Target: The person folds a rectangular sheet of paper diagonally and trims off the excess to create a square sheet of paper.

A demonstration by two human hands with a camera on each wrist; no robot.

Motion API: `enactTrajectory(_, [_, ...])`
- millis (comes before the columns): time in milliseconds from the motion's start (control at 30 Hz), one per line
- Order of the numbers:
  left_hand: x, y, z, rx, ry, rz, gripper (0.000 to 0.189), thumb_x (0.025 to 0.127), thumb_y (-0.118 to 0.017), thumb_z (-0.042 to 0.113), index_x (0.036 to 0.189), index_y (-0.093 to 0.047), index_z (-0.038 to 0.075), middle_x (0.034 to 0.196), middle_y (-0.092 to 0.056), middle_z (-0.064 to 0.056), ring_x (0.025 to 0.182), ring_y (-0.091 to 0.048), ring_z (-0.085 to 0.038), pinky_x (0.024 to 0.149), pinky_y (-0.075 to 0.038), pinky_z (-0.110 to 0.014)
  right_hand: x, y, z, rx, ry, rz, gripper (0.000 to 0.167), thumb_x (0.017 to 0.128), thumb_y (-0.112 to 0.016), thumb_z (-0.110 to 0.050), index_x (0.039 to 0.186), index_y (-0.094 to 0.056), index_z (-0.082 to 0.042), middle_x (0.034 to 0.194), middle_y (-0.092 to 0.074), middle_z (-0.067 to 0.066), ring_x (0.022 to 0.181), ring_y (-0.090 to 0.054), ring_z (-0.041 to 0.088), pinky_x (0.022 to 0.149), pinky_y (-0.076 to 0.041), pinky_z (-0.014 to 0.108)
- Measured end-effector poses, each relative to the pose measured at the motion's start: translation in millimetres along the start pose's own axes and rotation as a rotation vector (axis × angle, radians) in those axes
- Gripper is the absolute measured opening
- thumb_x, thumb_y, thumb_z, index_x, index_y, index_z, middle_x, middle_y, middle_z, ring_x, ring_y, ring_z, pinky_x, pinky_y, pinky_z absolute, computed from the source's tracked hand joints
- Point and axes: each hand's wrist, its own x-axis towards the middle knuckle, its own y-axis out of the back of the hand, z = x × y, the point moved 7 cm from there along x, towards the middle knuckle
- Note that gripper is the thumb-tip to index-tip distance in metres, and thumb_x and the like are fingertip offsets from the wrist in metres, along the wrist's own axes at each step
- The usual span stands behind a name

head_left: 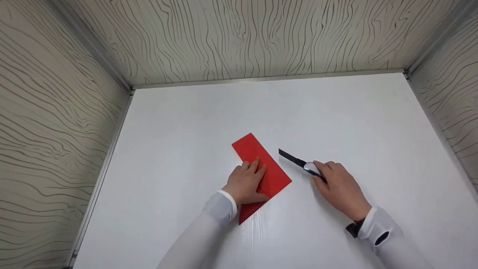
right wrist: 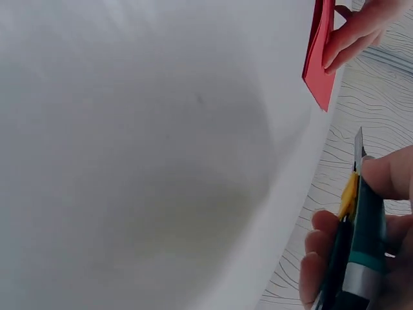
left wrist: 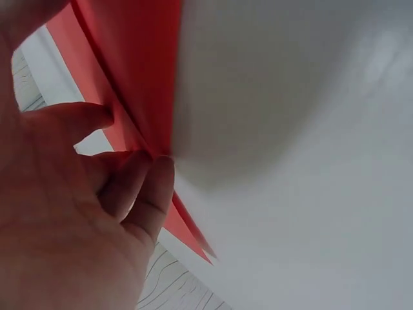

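A folded sheet of red paper lies slantwise on the white table. Spread over it, my left hand presses it down with fingers and thumb apart. The left wrist view shows the layers of the red paper standing slightly apart along the fold, fingertips touching them. My right hand grips a utility knife to the right of the paper. Its dark blade is extended, points up and left, and is apart from the paper. A yellow part and a green-and-silver handle show in the right wrist view.
The white table carries the paper. A metal strip edges its far side, and wood-grain patterned panels rise at the back, left and right. A dark band circles my right wrist.
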Motion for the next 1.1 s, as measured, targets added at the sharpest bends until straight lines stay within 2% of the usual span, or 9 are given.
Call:
enactTrajectory(100, [0.6, -1.6, -0.7, 0.021, 0.002, 0.025, 0.096, 0.086, -0.07, 0.064, 0.162, -0.032, 0.019, 0.165, -0.031, -0.009, 0.137, -0.039, -0.026, 0.11, -0.041, -0.038, -8.2, -1.6, 1.4, 0.018, 0.009, -0.019, 0.038, 0.094, -0.073, -0.015, 0.129, -0.067, 0.0, 0.09, -0.059, 0.0, 0.08, -0.048, 0.017, 0.066, -0.044, 0.033])
enactTrajectory(333, [2.1, -2.0, 0.5, 0.102, -0.005, 0.077, 0.084, 0.094, -0.059, 0.065, 0.16, -0.037, 0.018, 0.163, -0.035, -0.011, 0.134, -0.043, -0.027, 0.107, -0.042, -0.039, -20.6, -0.9, 4.9, 0.036, 0.045, -0.006, 0.039, 0.091, -0.08, -0.019, 0.126, -0.07, -0.007, 0.086, -0.056, -0.01, 0.076, -0.044, 0.01, 0.064, -0.04, 0.028])
enactTrajectory(567, [2.6, -3.5, 0.3, 0.104, 0.012, 0.065, 0.079, 0.098, -0.052, 0.065, 0.16, -0.037, 0.02, 0.164, -0.034, -0.01, 0.136, -0.041, -0.027, 0.107, -0.043, -0.04, -31.1, 5.8, 10.4, 0.095, 0.09, -0.031, 0.039, 0.091, -0.081, -0.021, 0.127, -0.069, -0.015, 0.086, -0.053, -0.018, 0.074, -0.042, 0.005, 0.063, -0.037, 0.024])
enactTrajectory(800, [1.8, -3.4, 0.5, 0.112, 0.017, 0.056, 0.077, 0.1, -0.043, 0.067, 0.161, -0.035, 0.02, 0.165, -0.033, -0.009, 0.139, -0.039, -0.027, 0.109, -0.042, -0.04, -43.7, 10.6, 21.7, 0.107, 0.068, -0.147, 0.036, 0.089, -0.082, -0.027, 0.124, -0.071, -0.022, 0.108, -0.065, -0.019, 0.086, -0.054, 0.001, 0.073, -0.049, 0.028])
enactTrajectory(1100, [0.7, -2.5, 1.1, 0.086, 0.028, 0.043, 0.073, 0.103, -0.036, 0.064, 0.162, -0.032, 0.021, 0.166, -0.029, -0.009, 0.141, -0.036, -0.028, 0.11, -0.04, -0.042, -42.4, 3.4, 12.7, 0.052, 0.094, -0.142, 0.041, 0.085, -0.085, -0.021, 0.124, -0.073, -0.022, 0.1, -0.065, -0.02, 0.083, -0.05, 0.001, 0.07, -0.047, 0.027])
